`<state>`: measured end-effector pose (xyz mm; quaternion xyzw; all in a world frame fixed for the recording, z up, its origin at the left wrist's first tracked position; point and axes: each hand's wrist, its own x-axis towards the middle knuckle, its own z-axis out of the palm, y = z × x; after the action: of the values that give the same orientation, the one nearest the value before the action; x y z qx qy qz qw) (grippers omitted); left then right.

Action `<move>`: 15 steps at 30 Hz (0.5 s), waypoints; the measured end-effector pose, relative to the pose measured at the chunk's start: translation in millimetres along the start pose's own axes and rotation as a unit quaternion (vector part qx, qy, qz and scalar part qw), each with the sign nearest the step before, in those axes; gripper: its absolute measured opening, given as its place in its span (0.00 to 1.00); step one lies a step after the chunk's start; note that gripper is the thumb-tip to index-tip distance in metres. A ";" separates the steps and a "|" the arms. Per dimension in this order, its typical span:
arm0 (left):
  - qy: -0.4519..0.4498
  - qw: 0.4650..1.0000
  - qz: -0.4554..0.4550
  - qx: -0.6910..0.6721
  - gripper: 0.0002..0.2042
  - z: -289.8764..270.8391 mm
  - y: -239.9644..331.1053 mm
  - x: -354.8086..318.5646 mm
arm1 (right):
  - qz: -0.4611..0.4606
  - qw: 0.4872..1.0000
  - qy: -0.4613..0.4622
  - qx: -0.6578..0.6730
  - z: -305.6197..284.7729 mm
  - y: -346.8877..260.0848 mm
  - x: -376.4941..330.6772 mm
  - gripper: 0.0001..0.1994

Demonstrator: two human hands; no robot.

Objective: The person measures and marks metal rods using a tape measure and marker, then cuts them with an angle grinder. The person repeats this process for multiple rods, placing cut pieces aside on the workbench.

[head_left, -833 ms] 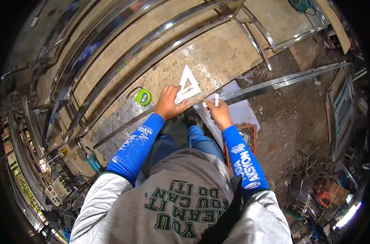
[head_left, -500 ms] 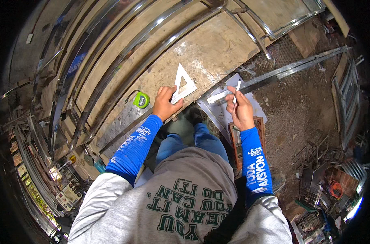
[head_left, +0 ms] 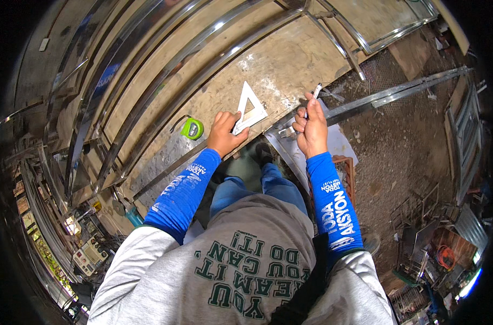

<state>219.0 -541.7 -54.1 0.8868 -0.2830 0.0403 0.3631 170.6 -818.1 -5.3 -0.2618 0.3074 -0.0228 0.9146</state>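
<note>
Left hand point(head_left: 225, 132) down on the workbench point(head_left: 279, 70), fingers curled over the lower corner of a white triangular set square point(head_left: 250, 107), pinning it flat. Set square lying on the bench surface, apex pointing away, open in the middle.

Right hand point(head_left: 310, 130) raised just right of the set square, closed in a loose fist around a thin white marker point(head_left: 314, 93); tip sticking up past the fingertips, angled up and right. Not touching the bench.

Green tape measure point(head_left: 192, 129) sitting on the bench just left of the left hand, near but apart. Dark strap or cord looping off it to the upper left.

Long shiny metal tubes point(head_left: 165, 65) running diagonally across the bench behind the set square, several side by side. Another metal bar point(head_left: 398, 93) stretching off to the right from near the right hand, over dirt floor point(head_left: 403, 157).

Pale sheet point(head_left: 341, 143) under the right forearm, partly covered. Blue sleeves on both forearms, grey sweatshirt below, jeans and a dark shoe visible between the arms.

Clutter of metal frames and gear at lower right and lower left; too small to identify.
</note>
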 end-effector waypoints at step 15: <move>0.007 1.000 0.000 0.009 0.23 0.0 3.4 1.7 | -0.039 0.996 0.016 -0.083 -3.2 36.1 20.4 0.12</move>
<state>218.6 -544.5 -51.5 0.8897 -0.2804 0.0493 0.3569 180.9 -792.7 -36.5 -0.3485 0.3121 -0.0373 0.8830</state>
